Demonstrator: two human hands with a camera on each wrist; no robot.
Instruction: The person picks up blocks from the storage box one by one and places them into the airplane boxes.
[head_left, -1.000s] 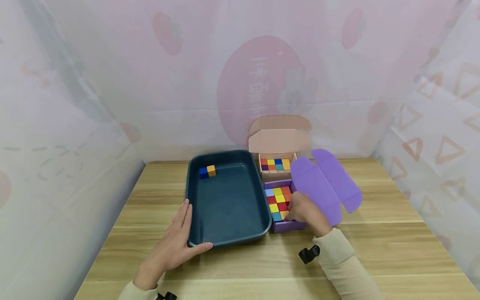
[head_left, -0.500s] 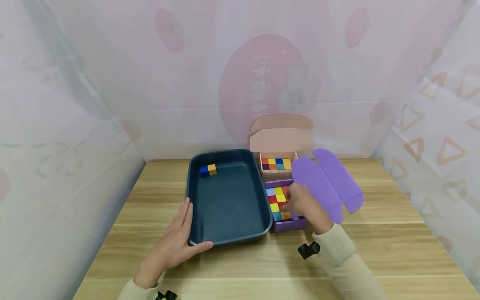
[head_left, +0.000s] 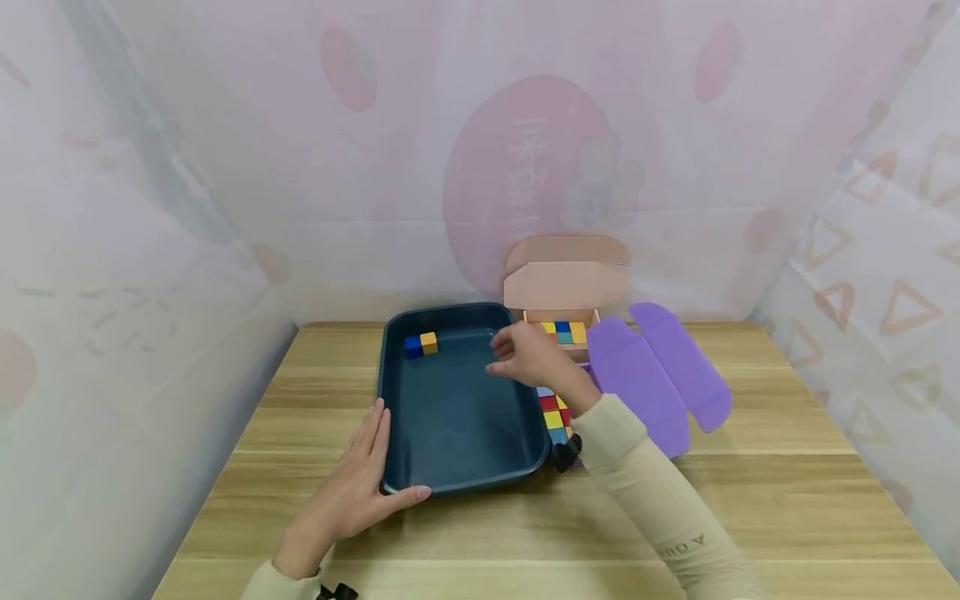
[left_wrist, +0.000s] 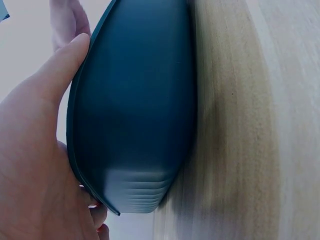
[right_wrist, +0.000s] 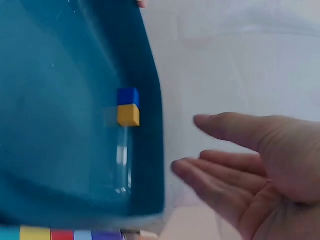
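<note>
My left hand (head_left: 348, 483) rests against the near left corner of a dark teal tray (head_left: 457, 425), fingers straight along its side and thumb along the front rim. My right hand (head_left: 528, 354) hovers over the tray's right side. In the right wrist view, its thumb and fingers (right_wrist: 200, 185) stand apart with nothing visible between them. A blue block (head_left: 413, 347) and an orange block (head_left: 429, 342) sit side by side at the tray's far left. To the right, my right forearm partly hides a purple box of coloured blocks (head_left: 552, 419).
The purple box's lid (head_left: 637, 383) lies folded out to the right. Behind stands a tan cardboard box with its lid (head_left: 566, 283) raised, coloured blocks (head_left: 573, 332) inside. A pale printed curtain (head_left: 375, 167) encloses the wooden table (head_left: 780, 467).
My right hand has left the purple box and moved left and away from me, over the tray. The left hand keeps its place on the tray, and the two blocks there have not shifted.
</note>
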